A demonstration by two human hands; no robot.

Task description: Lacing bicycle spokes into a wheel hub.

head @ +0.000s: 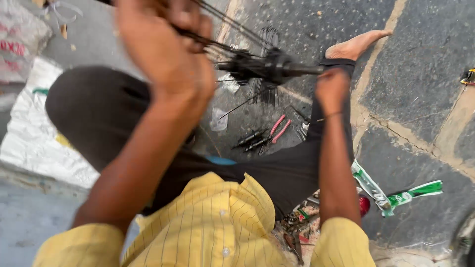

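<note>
Head view, person seated on the ground, knees apart. A wheel hub [269, 65] with its axle is held up between the two hands, above the lap; its long axis runs roughly level, left to right across the view, tipped slightly down toward the right. Right hand [331, 88] sits at the axle's right end, fingers curled shut around or against the tip — the exact contact is hidden by the back of the hand. Left hand [166, 49] is raised and nearer the camera, blurred, closed on a bundle of thin spokes [222, 42] that fan from the hub up toward it. So the hub lies between the hands, just beside the right hand and a little apart from the left — the spokes bridge that gap. Whether the left palm also touches the hub cannot be told. On the pavement below the hub lie red-handled pliers [277, 129], dark tools [250, 139] beside them, and loose spokes. A bare foot [356, 44] rests beyond the axle's right end.
</note>
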